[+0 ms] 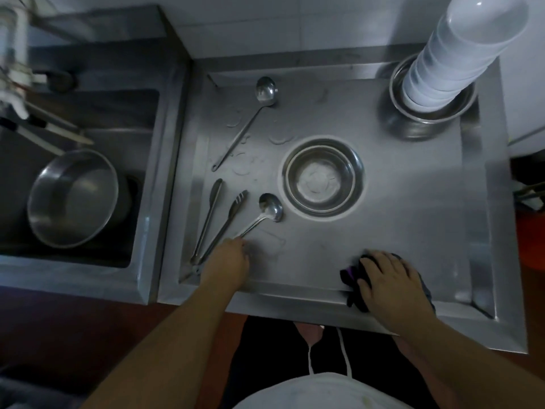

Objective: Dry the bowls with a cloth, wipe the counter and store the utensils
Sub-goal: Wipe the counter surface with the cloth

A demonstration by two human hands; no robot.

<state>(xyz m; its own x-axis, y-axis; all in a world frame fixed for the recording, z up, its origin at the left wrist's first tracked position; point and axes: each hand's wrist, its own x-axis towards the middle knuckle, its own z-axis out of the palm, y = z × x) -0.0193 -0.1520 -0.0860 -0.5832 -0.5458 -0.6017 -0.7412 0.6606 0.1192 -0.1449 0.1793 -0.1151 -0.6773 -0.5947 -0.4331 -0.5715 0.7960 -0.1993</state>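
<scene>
Long-handled steel ladles [267, 90]: two, left of the counter's central bowl
Steel tongs [216, 224]: one pair
Round steel bowls [323, 178]: three
Stacked white bowls [460, 54]: one tall stack
Dark cloth [352, 280]: one

The left hand [228, 262] is covering the near end of the ladle [269, 208] handle and the tongs' [216, 228] hinge, while the right hand [389, 280] is hiding most of the dark cloth [352, 283]; the tap [13, 63] is showing blurred at the left edge

On the left we see a deep sink [88, 119] with a large steel pan [73, 199] inside it, a white pipe [14, 69] above, and white wall tiles [295, 25] behind.
</scene>
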